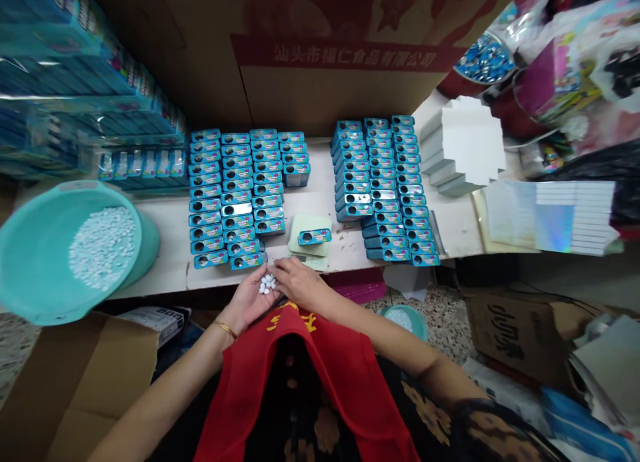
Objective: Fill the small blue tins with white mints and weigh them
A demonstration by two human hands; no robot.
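Several small white tablets [267,284] lie in the cupped palm of my left hand [253,293], just below the table's front edge. My right hand [299,282] reaches across beside them, fingers curled down at the edge of that palm. What its fingertips hold, if anything, is hidden. Right behind my hands, a single blue tin [315,237] with a dark round spot lies on a pale green pad [300,223]. Rows of similar blue tins stand at the left [205,208] and at the right [385,195].
A turquoise basin [145,239] with many white tablets stands at the table's left end. Stacked wrapped blue packs [125,95] rise behind it. A large cardboard box [310,95] walls off the back. White card blanks [473,139] and shiny sheets [553,212] lie right.
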